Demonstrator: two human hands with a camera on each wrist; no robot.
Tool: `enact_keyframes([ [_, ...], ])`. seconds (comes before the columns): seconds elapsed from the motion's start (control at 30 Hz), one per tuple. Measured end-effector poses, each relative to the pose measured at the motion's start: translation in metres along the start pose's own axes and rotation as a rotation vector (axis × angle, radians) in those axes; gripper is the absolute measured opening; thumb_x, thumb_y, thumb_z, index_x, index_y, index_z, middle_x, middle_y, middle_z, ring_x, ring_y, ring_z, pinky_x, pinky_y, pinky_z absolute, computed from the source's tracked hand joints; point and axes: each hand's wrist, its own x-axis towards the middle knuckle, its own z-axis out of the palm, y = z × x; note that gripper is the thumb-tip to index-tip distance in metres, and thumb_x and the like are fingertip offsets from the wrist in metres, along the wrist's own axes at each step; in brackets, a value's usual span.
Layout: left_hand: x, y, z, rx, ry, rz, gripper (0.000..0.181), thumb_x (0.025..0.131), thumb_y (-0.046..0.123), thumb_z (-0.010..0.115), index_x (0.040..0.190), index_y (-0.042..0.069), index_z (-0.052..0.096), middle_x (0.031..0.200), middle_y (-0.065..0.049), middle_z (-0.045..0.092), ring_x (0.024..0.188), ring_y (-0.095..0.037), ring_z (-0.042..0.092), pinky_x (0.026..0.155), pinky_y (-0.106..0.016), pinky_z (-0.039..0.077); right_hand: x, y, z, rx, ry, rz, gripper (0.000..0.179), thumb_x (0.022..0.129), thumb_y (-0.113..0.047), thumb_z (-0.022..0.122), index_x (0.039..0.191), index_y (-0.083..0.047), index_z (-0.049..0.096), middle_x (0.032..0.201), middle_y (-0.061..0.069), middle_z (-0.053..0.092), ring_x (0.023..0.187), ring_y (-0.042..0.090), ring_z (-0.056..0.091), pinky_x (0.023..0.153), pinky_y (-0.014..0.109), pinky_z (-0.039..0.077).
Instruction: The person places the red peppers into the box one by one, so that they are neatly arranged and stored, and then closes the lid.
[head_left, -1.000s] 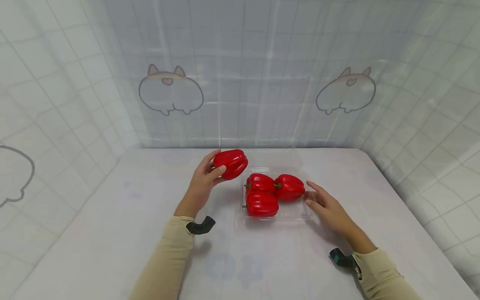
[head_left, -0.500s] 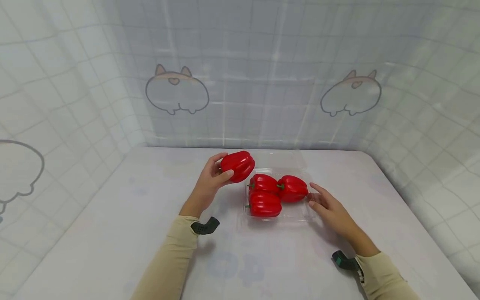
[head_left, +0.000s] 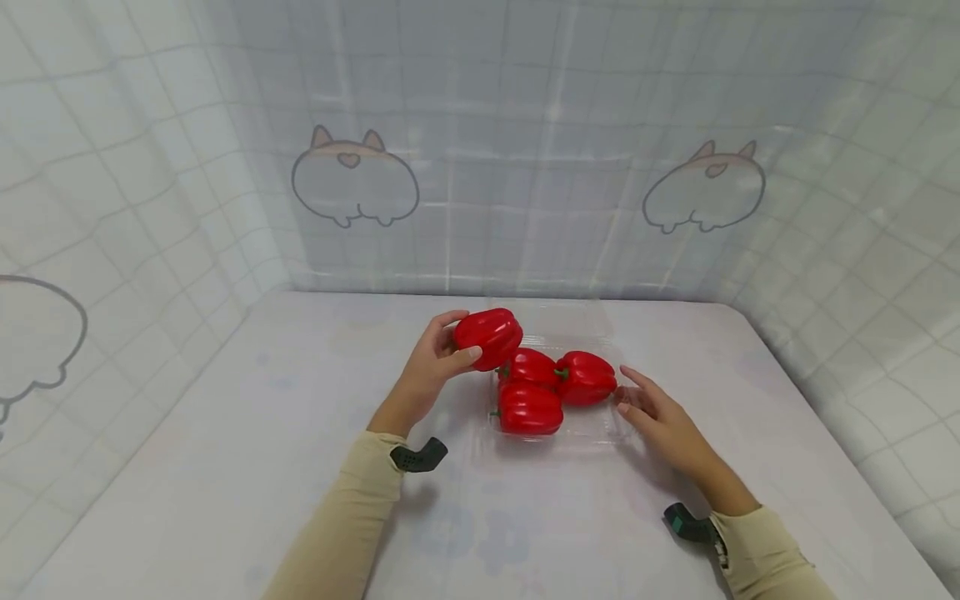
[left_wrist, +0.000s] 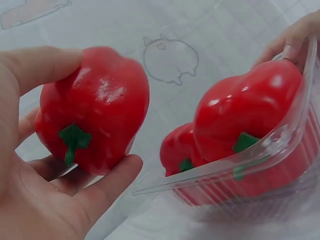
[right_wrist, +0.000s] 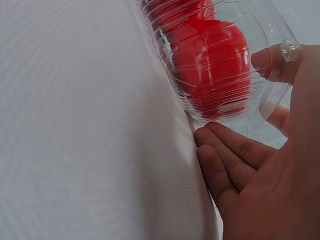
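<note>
My left hand (head_left: 429,367) grips a red bell pepper (head_left: 491,337) between thumb and fingers, raised over the left side of a clear plastic container (head_left: 588,429). In the left wrist view this held pepper (left_wrist: 107,107) shows its green stem toward the palm. Inside the container lie a back-left pepper (head_left: 531,367), a front-left pepper (head_left: 529,408) and a right pepper (head_left: 588,377), all red. My right hand (head_left: 660,421) holds the container's right edge, its thumb (right_wrist: 277,62) at the rim, the other fingers (right_wrist: 235,150) low beside the ribbed wall.
The container's clear lid (head_left: 566,317) lies folded back behind it on the white tabletop (head_left: 315,417). Pale grid-patterned curtains (head_left: 525,167) stand behind and at both sides of the table.
My left hand has carried its pepper rightward and slightly lower, so it now overlaps the back-left pepper in the head view. The right hand stays at the container's edge.
</note>
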Motion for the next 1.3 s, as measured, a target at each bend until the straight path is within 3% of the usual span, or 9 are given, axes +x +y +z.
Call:
enact_keyframes([
  [0.1,-0.002,0.001,0.003,0.034,-0.018,-0.005,0.068,0.09,0.023,0.076,0.147,0.021,0.039,0.139,-0.006,0.052,0.125,-0.028,0.053,0.094,-0.045,0.053,-0.001,0.0,0.001,0.006,0.0,-0.007,0.064,0.102,-0.025,0.059,0.158,-0.017,0.029,0.141,0.02,0.055,0.129,0.038,0.054,0.1,0.054,0.047],
  [0.3,-0.005,-0.001,0.009,0.028,-0.019,-0.015,0.069,0.09,0.022,0.075,0.148,0.017,0.038,0.137,-0.006,0.053,0.124,-0.029,0.054,0.095,-0.051,0.052,-0.002,0.001,0.002,0.002,-0.008,-0.009,0.064,0.102,-0.026,0.058,0.158,-0.016,0.029,0.141,0.021,0.054,0.129,0.039,0.053,0.1,0.054,0.046],
  [0.57,-0.001,-0.003,0.016,0.012,-0.054,0.02,0.071,0.092,0.028,0.074,0.15,0.013,0.036,0.137,-0.009,0.053,0.122,-0.03,0.056,0.092,-0.044,0.055,0.0,0.0,0.001,0.009,-0.004,0.0,0.064,0.102,-0.024,0.059,0.158,-0.016,0.029,0.142,0.021,0.054,0.13,0.039,0.053,0.1,0.055,0.046],
  [0.8,-0.002,-0.001,0.022,0.027,-0.05,0.009,0.065,0.091,0.029,0.075,0.146,0.018,0.041,0.135,-0.009,0.055,0.119,-0.029,0.058,0.09,-0.044,0.055,0.001,0.0,0.002,0.008,-0.009,-0.004,0.065,0.102,-0.028,0.059,0.158,-0.016,0.029,0.142,0.021,0.054,0.13,0.039,0.052,0.099,0.056,0.047],
  [1.07,0.0,0.0,0.029,0.054,-0.089,0.021,0.066,0.092,0.028,0.074,0.147,0.017,0.04,0.136,-0.008,0.054,0.122,-0.029,0.055,0.092,-0.048,0.054,0.001,0.003,0.001,0.014,-0.001,-0.002,0.064,0.102,-0.025,0.059,0.158,-0.018,0.029,0.142,0.021,0.054,0.13,0.04,0.052,0.099,0.057,0.046],
  [1.3,0.004,-0.003,0.039,0.093,-0.108,0.024,0.061,0.091,0.032,0.074,0.144,0.026,0.044,0.137,-0.004,0.054,0.124,-0.026,0.053,0.092,-0.046,0.055,0.002,0.004,-0.002,0.02,-0.003,0.017,0.065,0.101,-0.028,0.06,0.158,-0.021,0.029,0.145,0.019,0.052,0.132,0.039,0.05,0.1,0.055,0.046],
])
